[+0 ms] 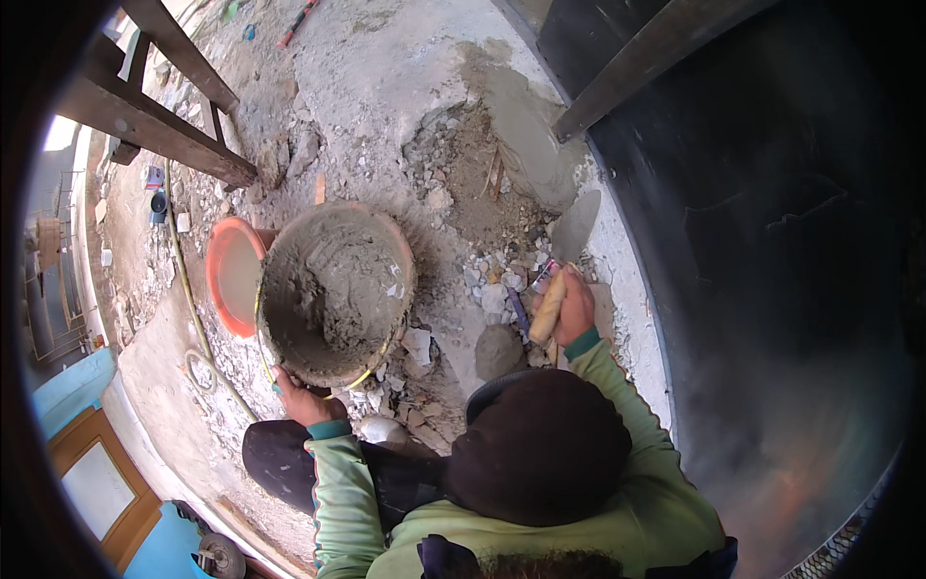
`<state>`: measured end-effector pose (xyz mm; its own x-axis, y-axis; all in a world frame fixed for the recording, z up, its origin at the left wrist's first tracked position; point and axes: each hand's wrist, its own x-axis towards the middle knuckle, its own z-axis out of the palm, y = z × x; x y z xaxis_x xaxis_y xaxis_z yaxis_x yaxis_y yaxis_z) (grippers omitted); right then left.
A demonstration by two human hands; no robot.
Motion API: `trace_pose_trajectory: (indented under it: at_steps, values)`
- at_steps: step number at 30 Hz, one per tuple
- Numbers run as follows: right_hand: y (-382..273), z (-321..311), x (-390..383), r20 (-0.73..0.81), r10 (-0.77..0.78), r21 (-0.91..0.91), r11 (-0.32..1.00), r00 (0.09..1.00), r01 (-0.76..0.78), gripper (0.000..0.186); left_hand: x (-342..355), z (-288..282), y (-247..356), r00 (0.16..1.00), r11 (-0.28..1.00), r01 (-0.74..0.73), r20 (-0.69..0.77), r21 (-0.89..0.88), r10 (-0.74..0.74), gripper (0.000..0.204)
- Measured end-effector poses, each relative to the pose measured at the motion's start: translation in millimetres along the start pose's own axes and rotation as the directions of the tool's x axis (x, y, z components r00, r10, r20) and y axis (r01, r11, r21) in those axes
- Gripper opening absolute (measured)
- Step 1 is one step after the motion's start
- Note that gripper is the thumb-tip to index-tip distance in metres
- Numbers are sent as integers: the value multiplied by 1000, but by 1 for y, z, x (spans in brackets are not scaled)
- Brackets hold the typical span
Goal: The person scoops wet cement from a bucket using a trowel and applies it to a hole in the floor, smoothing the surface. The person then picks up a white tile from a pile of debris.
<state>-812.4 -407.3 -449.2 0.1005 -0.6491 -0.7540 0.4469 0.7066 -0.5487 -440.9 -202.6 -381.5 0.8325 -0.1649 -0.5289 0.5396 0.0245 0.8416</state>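
Note:
A wide bucket (pixel 394 318) smeared with grey wet mortar (pixel 357 270) tilts on the rubble ground at middle left. My left hand (pixel 307 403) is closed at its near rim, by the thin yellowish bail. To the right, my right hand (pixel 579 307) wraps round the wooden handle (pixel 547 311) of a trowel. The trowel's grey, leaf-shaped blade (pixel 576 224) points away from me, near the foot of the dark panel. Smooth wet mortar (pixel 526 145) lies beyond it, beside a broken patch of rubble.
An orange bucket (pixel 220 307) of cloudy water stands behind the mortar bucket. Loose stones (pixel 494 294) lie between my hands. A large dark panel (pixel 752 280) borders the right side. Wooden legs (pixel 164 125) stand at far left, near a hose (pixel 183 280).

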Motion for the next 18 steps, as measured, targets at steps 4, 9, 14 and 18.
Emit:
trace_pose_trajectory:
  at_steps: [4, 9, 14, 18]
  values:
    - [35, 58, 58, 180, -78, 180, 983, 981, 45, 32, 2, 0, -5, 999, 1000, -30, 13, -7, 30, 40]
    - [27, 146, 118, 212, -94, 184, 981, 973, 54, 27, -4, 5, -7, 996, 996, -85, 6, 31, 85, 39]
    - [8, 211, 165, 252, -112, 344, 939, 961, 19, 28, -6, 1, -6, 994, 990, -110, 17, 90, 109, 40]
    - [-13, 238, 198, 241, -113, 387, 922, 964, 11, 34, -4, 2, -11, 994, 990, -112, 21, 86, 111, 45]
